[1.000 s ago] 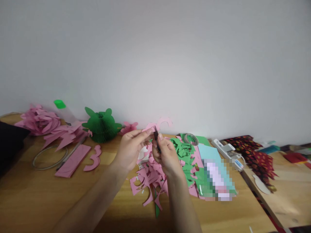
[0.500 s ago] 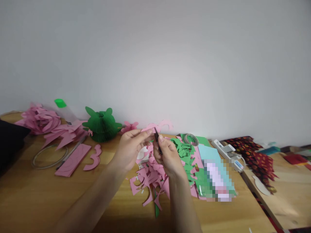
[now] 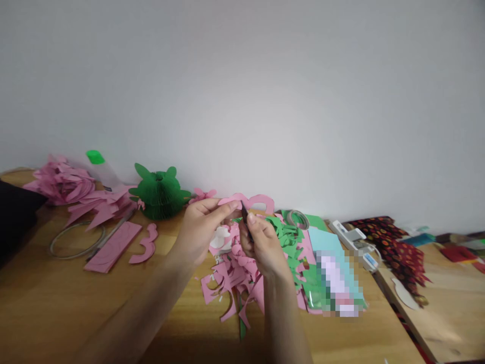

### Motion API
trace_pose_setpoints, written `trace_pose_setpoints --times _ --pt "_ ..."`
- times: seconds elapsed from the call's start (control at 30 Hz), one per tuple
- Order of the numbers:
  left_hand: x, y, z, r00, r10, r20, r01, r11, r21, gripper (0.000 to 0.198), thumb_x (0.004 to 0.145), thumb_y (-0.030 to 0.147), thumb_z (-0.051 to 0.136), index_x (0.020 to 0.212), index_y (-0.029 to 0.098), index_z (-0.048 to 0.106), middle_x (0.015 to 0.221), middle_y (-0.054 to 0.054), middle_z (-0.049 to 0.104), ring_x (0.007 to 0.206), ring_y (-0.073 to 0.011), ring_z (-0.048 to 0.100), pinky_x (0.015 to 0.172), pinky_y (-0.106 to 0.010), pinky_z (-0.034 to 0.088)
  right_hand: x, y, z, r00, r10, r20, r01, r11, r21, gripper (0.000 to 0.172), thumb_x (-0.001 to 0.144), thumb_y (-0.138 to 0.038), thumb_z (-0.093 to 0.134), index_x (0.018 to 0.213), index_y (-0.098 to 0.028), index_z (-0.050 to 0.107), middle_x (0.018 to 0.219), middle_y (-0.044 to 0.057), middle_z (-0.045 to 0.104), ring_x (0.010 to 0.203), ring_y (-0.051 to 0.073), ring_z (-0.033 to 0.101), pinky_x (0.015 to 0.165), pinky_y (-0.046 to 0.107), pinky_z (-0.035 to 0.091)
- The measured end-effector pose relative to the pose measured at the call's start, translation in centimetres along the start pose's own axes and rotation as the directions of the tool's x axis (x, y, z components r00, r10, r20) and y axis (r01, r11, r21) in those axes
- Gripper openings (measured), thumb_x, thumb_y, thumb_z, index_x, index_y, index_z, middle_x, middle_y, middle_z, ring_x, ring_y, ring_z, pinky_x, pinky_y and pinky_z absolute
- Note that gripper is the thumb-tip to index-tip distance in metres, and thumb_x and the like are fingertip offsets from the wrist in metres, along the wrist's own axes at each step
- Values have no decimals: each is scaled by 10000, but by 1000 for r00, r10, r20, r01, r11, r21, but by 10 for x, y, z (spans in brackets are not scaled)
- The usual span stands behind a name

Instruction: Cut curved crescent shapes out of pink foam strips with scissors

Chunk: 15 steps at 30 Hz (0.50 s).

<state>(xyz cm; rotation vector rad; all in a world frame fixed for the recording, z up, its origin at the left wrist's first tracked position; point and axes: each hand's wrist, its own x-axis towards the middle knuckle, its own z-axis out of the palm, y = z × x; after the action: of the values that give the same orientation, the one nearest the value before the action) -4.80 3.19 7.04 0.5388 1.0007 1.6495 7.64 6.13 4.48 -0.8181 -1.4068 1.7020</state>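
My left hand (image 3: 199,230) pinches a curved piece of pink paper (image 3: 261,200) between thumb and fingers, above the table. In my right hand (image 3: 263,242) is a pair of dark scissors (image 3: 245,212), whose blades meet the paper close to my left fingertips. My right fingers are wrapped around the handles, which are mostly hidden. Below both hands lies a heap of pink paper scraps (image 3: 240,275), with green paper scraps (image 3: 290,235) to its right.
To the left lie a folded pink strip (image 3: 113,247), a wavy pink cutout (image 3: 146,245) and a wire loop (image 3: 78,241). A green honeycomb paper figure (image 3: 159,194) stands by the wall. At right are a tape roll (image 3: 298,220), blue paper (image 3: 326,237) and a power strip (image 3: 348,231).
The free end of the pink paper has swung slightly right and down beyond the scissors. Both hands keep nearly the same place and grip, while the view shifts a little.
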Motion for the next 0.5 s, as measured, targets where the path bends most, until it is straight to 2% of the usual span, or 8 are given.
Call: trace_pose_setpoints --times 0.1,0.27,0.5 --pt "0 -1 -1 1000 21 4 -21 1000 -3 135 583 241 817 603 144 726 611 -23 698 597 -135 627 560 -241 468 0 2 0 1000 1 4 -1 1000 7 515 767 -652 588 570 -208 419 394 -101 287 339 42 154 323 186 135" --pt "0 -7 -1 996 53 76 -51 999 -19 148 612 257 810 639 141 722 641 -13 699 600 -114 613 591 -226 483 0 3 1 1000 -2 -8 3 999 50 506 776 -650 583 589 -203 438 398 -105 286 337 39 150 322 184 137" --pt "0 -6 -2 995 53 83 -52 999 -13 153 613 260 812 622 141 716 642 -12 699 606 -106 609 606 -219 492 -3 2 2 1000 -17 9 17 996 86 486 811 -609 580 595 -194 445 404 -107 293 335 36 158 316 173 147"
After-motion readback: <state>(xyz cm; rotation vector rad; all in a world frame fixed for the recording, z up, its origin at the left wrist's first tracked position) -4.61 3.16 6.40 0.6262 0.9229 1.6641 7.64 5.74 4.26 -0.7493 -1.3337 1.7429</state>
